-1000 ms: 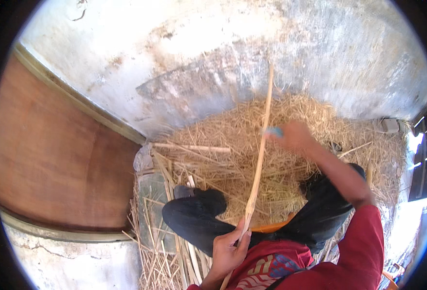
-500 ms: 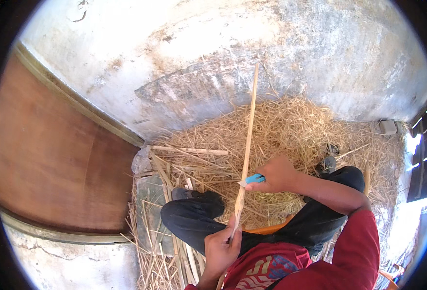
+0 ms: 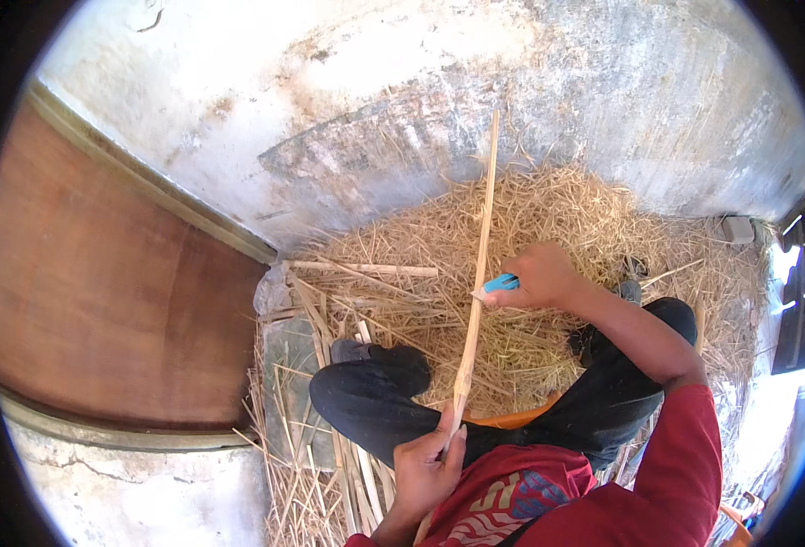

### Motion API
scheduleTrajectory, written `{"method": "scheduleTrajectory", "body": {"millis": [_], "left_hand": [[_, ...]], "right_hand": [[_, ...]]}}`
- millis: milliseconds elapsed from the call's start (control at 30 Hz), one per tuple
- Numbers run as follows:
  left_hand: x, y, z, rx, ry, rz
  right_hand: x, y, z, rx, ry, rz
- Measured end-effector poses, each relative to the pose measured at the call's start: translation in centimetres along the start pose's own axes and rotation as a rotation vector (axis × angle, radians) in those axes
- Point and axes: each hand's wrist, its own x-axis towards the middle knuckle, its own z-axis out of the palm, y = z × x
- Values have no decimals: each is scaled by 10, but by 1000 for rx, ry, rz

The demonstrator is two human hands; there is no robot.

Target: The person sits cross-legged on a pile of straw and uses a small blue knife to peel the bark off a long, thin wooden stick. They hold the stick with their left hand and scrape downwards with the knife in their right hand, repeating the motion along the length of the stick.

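A long, pale strip that looks like split bamboo [image 3: 481, 239] rises from my lap toward the wall. Near its lower end, my left hand [image 3: 430, 463] is closed round it, thumb along the strip. My right hand [image 3: 548, 276] grips a blue-handled utility knife [image 3: 501, 283]. Its blade lies against the strip, partway up its length. Below the blade the strip widens, with a rough, pointed patch just above my left hand. The strip's bottom end passes beside my red shirt.
Shavings [image 3: 548, 214] are heaped on the floor against the stained wall [image 3: 603, 109]. Several loose strips [image 3: 366, 268] lie at the left beside a grey slab [image 3: 290, 351]. A brown door panel [image 3: 111, 283] stands at far left. My bent legs frame an orange seat edge [image 3: 516, 419].
My right hand has slid the knife up along the strip, away from my left hand. The left hand keeps its hold, and the whole view has shifted slightly.
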Motion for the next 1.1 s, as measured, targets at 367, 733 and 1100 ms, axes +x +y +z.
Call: {"method": "scheduleTrajectory", "body": {"millis": [367, 733, 1100], "left_hand": [[-13, -3, 7, -190, -1, 69], [-41, 14, -18, -28, -295, -146], [-64, -4, -25, 52, -298, -256]], "right_hand": [[38, 88, -22, -134, 182, 306], [42, 186, -49, -189, 185, 646], [-32, 285, -37, -23, 158, 1142]]}}
